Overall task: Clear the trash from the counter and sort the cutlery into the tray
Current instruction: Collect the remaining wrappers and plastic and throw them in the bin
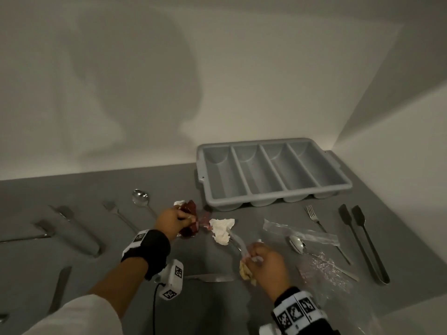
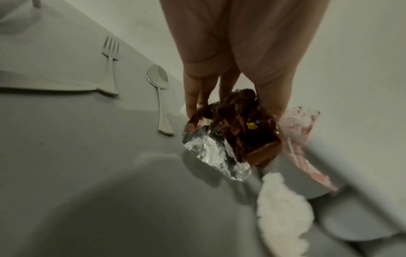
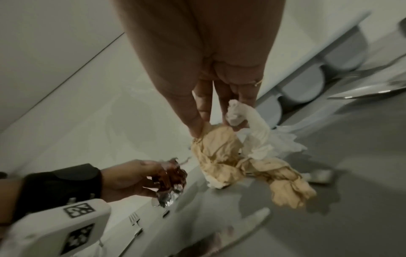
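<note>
My left hand grips a crumpled brown foil-lined wrapper just above the counter, in front of the tray's left corner; the wrapper shows dark red in the head view. A pink-printed clear wrapper hangs beside it. My right hand pinches a crumpled tan napkin together with a twisted white tissue. That white tissue trails toward the left hand. The grey four-slot cutlery tray stands at the back right, its slots bare.
Left of my hands lie a spoon, a fork and knives. Right of them lie a clear plastic bag, a spoon, a fork and black tongs. A knife lies between my wrists.
</note>
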Demonstrator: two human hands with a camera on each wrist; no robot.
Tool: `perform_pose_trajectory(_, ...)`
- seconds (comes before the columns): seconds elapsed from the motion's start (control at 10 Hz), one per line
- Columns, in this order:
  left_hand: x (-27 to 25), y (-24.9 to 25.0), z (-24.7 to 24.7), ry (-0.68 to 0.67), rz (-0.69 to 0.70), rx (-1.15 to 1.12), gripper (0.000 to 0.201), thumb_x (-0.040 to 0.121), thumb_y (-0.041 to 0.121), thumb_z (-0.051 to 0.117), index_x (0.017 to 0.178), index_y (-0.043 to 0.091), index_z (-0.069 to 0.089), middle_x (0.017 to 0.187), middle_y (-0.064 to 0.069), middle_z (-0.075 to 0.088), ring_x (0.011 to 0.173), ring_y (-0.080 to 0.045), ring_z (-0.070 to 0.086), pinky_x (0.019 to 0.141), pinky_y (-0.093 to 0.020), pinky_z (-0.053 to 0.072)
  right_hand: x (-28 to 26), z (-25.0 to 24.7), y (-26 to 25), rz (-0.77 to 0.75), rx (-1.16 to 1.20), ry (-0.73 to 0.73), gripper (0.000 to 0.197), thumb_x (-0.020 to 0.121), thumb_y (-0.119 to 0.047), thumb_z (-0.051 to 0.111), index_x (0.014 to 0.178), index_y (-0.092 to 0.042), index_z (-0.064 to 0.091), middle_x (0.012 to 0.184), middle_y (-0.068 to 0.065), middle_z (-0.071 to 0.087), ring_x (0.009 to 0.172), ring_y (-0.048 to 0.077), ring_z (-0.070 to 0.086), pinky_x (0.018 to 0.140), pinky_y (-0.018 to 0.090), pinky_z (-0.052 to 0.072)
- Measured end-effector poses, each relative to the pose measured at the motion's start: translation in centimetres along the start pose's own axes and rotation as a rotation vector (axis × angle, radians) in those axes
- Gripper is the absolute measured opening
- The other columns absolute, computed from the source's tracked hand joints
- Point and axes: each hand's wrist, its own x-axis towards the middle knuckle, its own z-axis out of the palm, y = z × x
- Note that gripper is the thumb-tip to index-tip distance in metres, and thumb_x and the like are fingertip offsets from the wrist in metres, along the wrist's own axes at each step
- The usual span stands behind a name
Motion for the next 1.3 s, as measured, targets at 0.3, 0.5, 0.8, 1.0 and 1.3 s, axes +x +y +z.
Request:
perform_pose_trajectory(0.3, -10.7, -1.9, -7.1, 0.468, 0.106, -0.469, 0.036, 0.077, 0.004, 0.066, 0.076, 0.04, 0.068, 0.101, 0.021, 0.065, 0.088, 0.014, 0.059, 0.078, 0.004, 0.041, 8.4, 5.5, -5.7, -0.137, -0.472, -0.174, 0.014, 0.081, -0.005, 0.055, 0.086, 0.0, 0.067, 0.115, 0.013, 0.058, 0.105, 0.031, 0.056, 0.086, 0.021, 0.042)
perform_pose_trajectory(0.5, -14.9, -5.8, -9.2, 0.532, 0.015, -0.485, 0.035, 0.079, 0.007, 0.065, 0.077, 0.042, 0.067, 0.111, 0.003, 0.067, 0.101, -0.011, 0.06, 0.077, 0.006, 0.039, 10.8, 8.9, -6.1, -0.029, -0.874, -0.38, 0.021, 0.083, -0.012, 0.055, 0.101, -0.004, 0.061, 0.12, 0.016, 0.06, 0.111, 0.03, 0.057, 0.095, 0.034, 0.045)
perform_pose_trajectory(0.8, -12.5, -6.5, -8.5, 0.442, 0.078, -0.504, 0.036, 0.079, 0.004, 0.064, 0.075, 0.04, 0.066, 0.107, -0.007, 0.065, 0.102, -0.014, 0.057, 0.071, 0.01, 0.037, 9.7, 8.1, -5.7, -0.078, -0.67, -0.066, 0.021, 0.088, -0.011, 0.046, 0.103, -0.005, 0.059, 0.109, 0.02, 0.062, 0.101, 0.035, 0.058, 0.087, 0.038, 0.049)
perform_pose_trajectory(1.0, -9.7, -2.7, -5.7, 0.314, 0.189, -0.576, 0.037, 0.078, 0.001, 0.064, 0.073, 0.038, 0.068, 0.085, 0.015, 0.07, 0.074, 0.022, 0.058, 0.068, 0.007, 0.04, 7.1, 3.9, -5.6, -0.098, -0.348, 0.117, 0.021, 0.085, -0.009, 0.054, 0.101, -0.006, 0.068, 0.105, 0.016, 0.069, 0.098, 0.03, 0.063, 0.088, 0.031, 0.048)
perform_pose_trajectory(1.3, -8.6, 1.6, -1.2, 0.206, 0.287, -0.635, 0.019, 0.08, 0.002, 0.063, 0.089, 0.017, 0.07, 0.09, 0.014, 0.068, 0.078, 0.017, 0.06, 0.069, 0.005, 0.042, 3.3, 0.9, -1.8, -0.052, -0.236, 0.058, 0.014, 0.082, -0.005, 0.057, 0.089, 0.0, 0.069, 0.1, 0.02, 0.07, 0.096, 0.032, 0.064, 0.087, 0.033, 0.049)
